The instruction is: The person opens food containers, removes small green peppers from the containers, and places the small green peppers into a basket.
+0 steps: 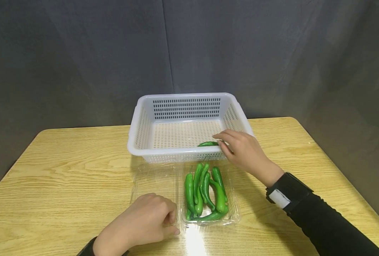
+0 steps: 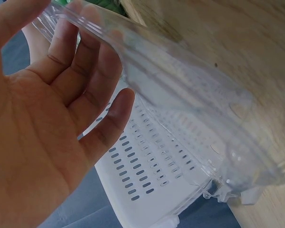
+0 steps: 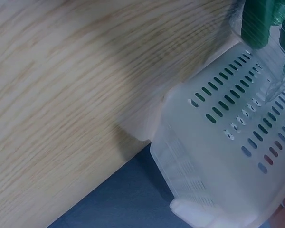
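In the head view my right hand (image 1: pixel 245 149) reaches over the near rim of a white perforated basket (image 1: pixel 155 153), fingers gently bent. A green chili pepper (image 1: pixel 207 144) lies inside, just below the fingertips. Several more green chili peppers (image 1: pixel 190 193) fill the right half of an open clear plastic clamshell (image 1: pixel 234 217). At the front of its hinge, my left hand (image 1: pixel 144 222) holds the clamshell's edge between thumb and fingers. From the left wrist, the loosely bent fingers (image 2: pixel 107 71) show partly through the clear plastic.
The clamshell's flat lid half (image 1: pixel 155 181) lies to the left on the wooden table (image 1: pixel 64 177). Directly behind the clamshell stands the basket, near the table's far edge. A dark grey curtain (image 1: pixel 96 64) hangs behind the table.
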`<state>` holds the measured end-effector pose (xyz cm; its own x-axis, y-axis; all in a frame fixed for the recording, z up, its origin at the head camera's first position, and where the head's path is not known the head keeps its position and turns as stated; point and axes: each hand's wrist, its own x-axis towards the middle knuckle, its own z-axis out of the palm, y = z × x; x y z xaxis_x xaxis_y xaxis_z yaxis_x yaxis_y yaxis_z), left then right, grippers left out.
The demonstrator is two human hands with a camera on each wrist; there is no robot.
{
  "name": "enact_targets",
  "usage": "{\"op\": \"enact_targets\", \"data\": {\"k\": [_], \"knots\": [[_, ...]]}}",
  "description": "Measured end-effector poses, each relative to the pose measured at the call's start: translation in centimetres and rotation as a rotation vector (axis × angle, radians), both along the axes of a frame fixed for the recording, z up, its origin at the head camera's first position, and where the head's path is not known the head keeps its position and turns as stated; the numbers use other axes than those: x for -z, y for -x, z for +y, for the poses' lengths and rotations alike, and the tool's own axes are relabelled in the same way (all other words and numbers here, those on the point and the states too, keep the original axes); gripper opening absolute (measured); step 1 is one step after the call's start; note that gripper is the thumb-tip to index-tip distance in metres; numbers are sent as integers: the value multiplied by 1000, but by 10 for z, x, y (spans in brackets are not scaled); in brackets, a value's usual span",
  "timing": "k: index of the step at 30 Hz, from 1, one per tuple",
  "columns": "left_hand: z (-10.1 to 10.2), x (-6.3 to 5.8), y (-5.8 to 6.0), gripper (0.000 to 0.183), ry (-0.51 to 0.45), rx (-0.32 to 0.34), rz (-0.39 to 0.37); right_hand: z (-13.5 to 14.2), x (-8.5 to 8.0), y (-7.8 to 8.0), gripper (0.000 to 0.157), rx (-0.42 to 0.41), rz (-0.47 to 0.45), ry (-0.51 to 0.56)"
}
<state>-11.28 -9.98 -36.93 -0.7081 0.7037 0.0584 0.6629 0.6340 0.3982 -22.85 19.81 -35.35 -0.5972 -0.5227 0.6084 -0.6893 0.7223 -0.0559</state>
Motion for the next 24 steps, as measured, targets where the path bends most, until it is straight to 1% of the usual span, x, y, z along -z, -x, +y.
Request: {"op": "enact_targets", "data": {"k": [7,13,17,24], "knots": [[0,0,0,32,3,-2,-1,3,3,0,14,3,45,31],[1,0,0,32,0,0,-4,7,3,-1,15,-15,93,52],[1,0,0,31,2,0,-6,8,2,-4,17,-49,124,64],[1,1,0,30,2,1,-8,8,-1,-13,22,-172,183,21]]}}
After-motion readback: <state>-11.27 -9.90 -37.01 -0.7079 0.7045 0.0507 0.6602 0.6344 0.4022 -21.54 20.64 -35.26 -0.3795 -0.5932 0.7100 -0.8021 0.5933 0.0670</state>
